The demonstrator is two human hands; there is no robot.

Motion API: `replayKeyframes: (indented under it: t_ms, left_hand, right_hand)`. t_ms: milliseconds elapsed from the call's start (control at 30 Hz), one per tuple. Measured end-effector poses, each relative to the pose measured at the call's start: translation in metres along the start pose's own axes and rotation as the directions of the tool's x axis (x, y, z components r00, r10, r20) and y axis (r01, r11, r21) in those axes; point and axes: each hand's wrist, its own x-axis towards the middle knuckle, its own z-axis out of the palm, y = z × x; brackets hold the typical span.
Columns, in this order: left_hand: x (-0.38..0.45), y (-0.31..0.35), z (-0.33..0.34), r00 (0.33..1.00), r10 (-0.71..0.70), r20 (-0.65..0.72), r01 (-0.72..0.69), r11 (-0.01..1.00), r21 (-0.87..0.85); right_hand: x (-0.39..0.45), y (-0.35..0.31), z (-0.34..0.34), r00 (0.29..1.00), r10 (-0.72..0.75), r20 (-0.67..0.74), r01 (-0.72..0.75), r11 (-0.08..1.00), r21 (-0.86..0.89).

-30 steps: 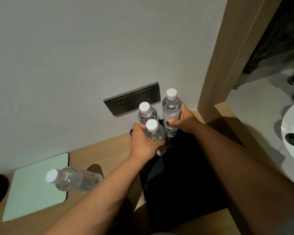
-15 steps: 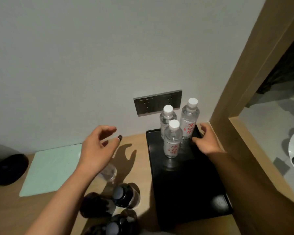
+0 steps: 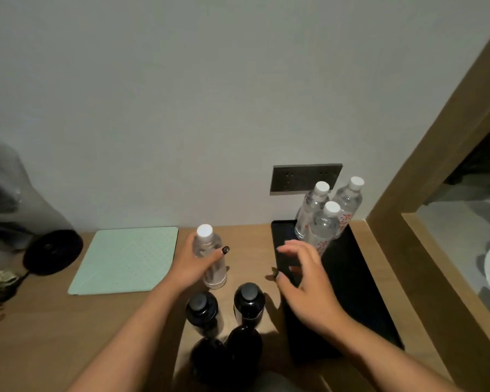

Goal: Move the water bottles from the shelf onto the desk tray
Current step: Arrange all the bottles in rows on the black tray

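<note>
Three clear water bottles with white caps [image 3: 324, 222] stand upright together at the far end of the black tray [image 3: 359, 281], close to the wall. A fourth clear bottle [image 3: 211, 257] stands upright on the wooden desk left of the tray, and my left hand [image 3: 191, 263] is wrapped around its middle. My right hand [image 3: 304, 278] hovers over the tray's left edge with fingers spread and nothing in it, just in front of the three bottles.
Several dark bottles with black caps [image 3: 224, 312] stand on the desk in front of the held bottle. A pale green mat [image 3: 125, 260] lies to the left, a black round object [image 3: 53, 251] beyond it. Wall sockets [image 3: 303, 179] sit behind the tray; a wooden frame [image 3: 425, 176] rises at right.
Both hands let go of the bottles on the tray. My left hand swung left and closed on the fourth bottle, now upright on the desk. My right hand drew back over the tray's left edge.
</note>
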Motion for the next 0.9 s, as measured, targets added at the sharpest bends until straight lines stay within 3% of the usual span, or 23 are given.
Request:
replayKeyframes:
  t_ms: [100,167,333,533,633,700,800,900]
  left_hand:
    - [0.004,-0.018,-0.009,0.996,-0.049,0.070,0.046,0.997,0.054]
    - [0.004,-0.025,-0.010,0.994,-0.033,0.102,0.024,0.996,0.086]
    - [0.000,-0.018,-0.013,0.998,0.055,0.017,-0.056,0.993,0.103]
    - [-0.028,0.019,-0.043,0.964,0.072,-0.255,-0.095,0.992,-0.080]
    - [-0.046,0.059,-0.054,0.911,0.070,-0.405,-0.140,0.979,-0.146]
    - [-0.053,0.085,-0.055,0.904,0.059,-0.423,-0.149,0.972,-0.184]
    - [-0.066,0.118,-0.049,0.927,0.068,-0.370,-0.164,0.958,-0.235]
    - [-0.083,0.141,-0.036,0.933,0.155,-0.325,-0.216,0.963,-0.162]
  right_hand:
    - [-0.006,-0.009,0.025,0.978,0.003,0.207,0.019,0.994,-0.104]
    - [-0.007,-0.016,0.041,0.978,0.025,0.205,-0.009,0.997,-0.083]
    - [-0.003,-0.040,0.053,0.986,0.004,0.168,0.011,0.996,-0.089]
    - [0.008,-0.059,0.040,0.995,0.032,0.092,-0.025,0.996,-0.081]
    - [0.008,-0.066,0.045,0.992,-0.009,0.126,0.019,0.997,-0.081]
    - [0.007,-0.072,0.053,0.987,-0.028,0.161,0.041,0.996,-0.077]
    - [0.010,-0.080,0.059,0.996,-0.086,0.036,0.090,0.987,-0.131]
    - [0.013,-0.083,0.046,0.989,-0.095,-0.118,0.086,0.993,-0.074]
